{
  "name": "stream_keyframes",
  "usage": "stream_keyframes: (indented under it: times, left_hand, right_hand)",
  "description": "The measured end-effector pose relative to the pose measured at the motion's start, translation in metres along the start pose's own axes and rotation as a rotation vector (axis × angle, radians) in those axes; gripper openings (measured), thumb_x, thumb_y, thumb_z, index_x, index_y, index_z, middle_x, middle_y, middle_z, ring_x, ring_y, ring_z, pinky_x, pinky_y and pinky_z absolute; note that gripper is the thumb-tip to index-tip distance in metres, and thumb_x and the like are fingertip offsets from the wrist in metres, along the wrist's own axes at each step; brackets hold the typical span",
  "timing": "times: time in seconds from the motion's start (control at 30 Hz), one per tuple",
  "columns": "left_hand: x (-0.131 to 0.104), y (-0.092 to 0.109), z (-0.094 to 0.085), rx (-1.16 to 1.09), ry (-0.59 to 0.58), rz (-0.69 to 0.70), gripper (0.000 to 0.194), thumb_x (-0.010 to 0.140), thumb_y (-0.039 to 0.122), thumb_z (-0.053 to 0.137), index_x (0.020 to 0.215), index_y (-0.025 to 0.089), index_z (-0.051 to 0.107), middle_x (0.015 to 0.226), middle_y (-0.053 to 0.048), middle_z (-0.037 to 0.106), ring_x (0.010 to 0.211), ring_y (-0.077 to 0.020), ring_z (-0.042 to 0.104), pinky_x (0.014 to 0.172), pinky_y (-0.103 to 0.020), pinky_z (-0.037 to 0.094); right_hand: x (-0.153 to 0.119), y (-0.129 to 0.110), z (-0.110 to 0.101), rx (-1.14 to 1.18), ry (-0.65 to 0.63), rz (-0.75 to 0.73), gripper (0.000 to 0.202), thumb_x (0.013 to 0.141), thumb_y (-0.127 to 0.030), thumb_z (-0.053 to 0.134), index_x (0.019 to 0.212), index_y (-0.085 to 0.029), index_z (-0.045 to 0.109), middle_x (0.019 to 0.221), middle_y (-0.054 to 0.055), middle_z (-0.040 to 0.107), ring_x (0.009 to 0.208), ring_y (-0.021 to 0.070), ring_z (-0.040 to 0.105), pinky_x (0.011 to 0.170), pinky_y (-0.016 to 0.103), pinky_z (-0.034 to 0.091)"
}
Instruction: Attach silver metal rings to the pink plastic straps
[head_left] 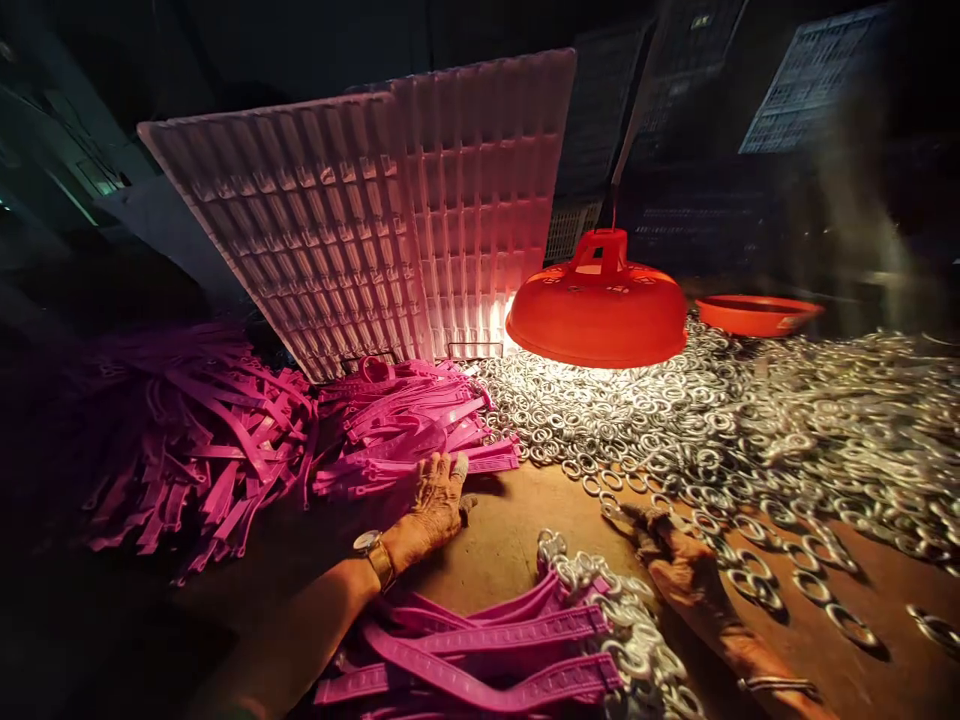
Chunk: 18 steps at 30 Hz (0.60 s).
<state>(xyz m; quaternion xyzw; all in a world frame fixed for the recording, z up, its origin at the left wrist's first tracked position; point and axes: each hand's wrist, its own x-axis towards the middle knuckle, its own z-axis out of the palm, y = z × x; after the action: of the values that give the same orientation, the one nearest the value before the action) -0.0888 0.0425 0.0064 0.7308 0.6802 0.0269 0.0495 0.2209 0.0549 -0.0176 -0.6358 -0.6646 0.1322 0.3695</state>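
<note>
My left hand (441, 495), with a watch (373, 555) on its wrist, reaches to the near edge of a pile of pink straps (405, 420). Its fingers are stretched out, the tips touching the closest straps. On the right, my right hand (675, 560) is at the near edge of a big heap of silvery metal rings (675, 420). Its fingers are bent together at a metal ring (610, 507); part of the grip is in shadow. Between my forearms lies a bundle of pink straps (487, 640) with metal rings (637, 640) at their right ends.
A red lamp shade (598, 315) hangs low over the rings. Ribbed pale panels (360, 210) lean behind the straps. A red shallow bowl (757, 315) sits at the back right. More pink straps (202, 430) are heaped at left on the brown tabletop (517, 535).
</note>
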Motion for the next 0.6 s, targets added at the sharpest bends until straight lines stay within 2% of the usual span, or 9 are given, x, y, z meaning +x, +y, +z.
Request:
stream_keyframes:
  times: [0.07, 0.17, 0.3, 0.4, 0.5, 0.6]
  left_hand:
    - [-0.005, 0.005, -0.004, 0.012, -0.051, 0.004, 0.061, 0.089, 0.038, 0.048, 0.143, 0.011, 0.042, 0.138, -0.022, 0.048, 0.125, -0.038, 0.042, 0.107, -0.054, 0.029]
    - [-0.003, 0.007, -0.003, -0.028, -0.023, -0.013, 0.051, 0.09, 0.031, 0.045, 0.136, 0.009, 0.051, 0.128, -0.022, 0.055, 0.116, -0.0354, 0.048, 0.103, -0.051, 0.033]
    - [0.011, 0.003, 0.0, -0.298, 0.047, -0.073, 0.04, 0.084, 0.022, 0.052, 0.122, 0.011, 0.061, 0.121, -0.019, 0.059, 0.113, -0.0334, 0.05, 0.102, -0.049, 0.034]
    - [0.03, -0.008, -0.007, -0.46, 0.039, -0.174, 0.027, 0.082, 0.026, 0.056, 0.104, 0.014, 0.068, 0.101, -0.013, 0.068, 0.097, -0.0274, 0.059, 0.09, -0.042, 0.045]
    - [0.056, -0.022, -0.017, -0.572, 0.0, -0.251, 0.02, 0.084, 0.02, 0.051, 0.086, 0.013, 0.069, 0.078, -0.008, 0.068, 0.073, -0.0188, 0.062, 0.071, -0.032, 0.051]
    - [0.079, -0.032, -0.024, -0.654, 0.006, -0.289, 0.025, 0.085, 0.012, 0.042, 0.085, 0.011, 0.067, 0.074, -0.007, 0.068, 0.06, -0.014, 0.06, 0.059, -0.027, 0.05]
  right_hand:
    - [-0.012, 0.006, -0.001, 0.01, -0.011, 0.012, 0.03, 0.093, -0.035, 0.059, 0.119, -0.018, 0.059, 0.119, 0.007, 0.059, 0.103, 0.0208, 0.06, 0.086, 0.037, 0.053]
    - [-0.019, 0.015, 0.004, 0.019, -0.023, 0.022, 0.029, 0.094, -0.035, 0.057, 0.118, -0.019, 0.059, 0.119, 0.007, 0.059, 0.102, 0.0199, 0.06, 0.085, 0.036, 0.053]
    - [-0.024, 0.03, 0.006, 0.021, -0.042, 0.019, 0.029, 0.095, -0.036, 0.055, 0.119, -0.019, 0.059, 0.12, 0.008, 0.059, 0.102, 0.0194, 0.06, 0.085, 0.038, 0.054]
    - [-0.033, 0.046, -0.004, 0.022, -0.054, 0.012, 0.029, 0.094, -0.038, 0.056, 0.116, -0.02, 0.06, 0.116, 0.007, 0.06, 0.099, 0.0191, 0.06, 0.084, 0.035, 0.054]
    - [-0.039, 0.062, -0.014, 0.026, -0.06, 0.005, 0.027, 0.093, -0.044, 0.055, 0.107, -0.023, 0.065, 0.103, 0.006, 0.065, 0.089, 0.0173, 0.063, 0.076, 0.03, 0.054]
    - [-0.041, 0.074, -0.014, 0.028, -0.051, 0.009, 0.028, 0.083, -0.049, 0.055, 0.09, -0.027, 0.071, 0.076, 0.008, 0.066, 0.073, 0.0226, 0.064, 0.06, 0.03, 0.052]
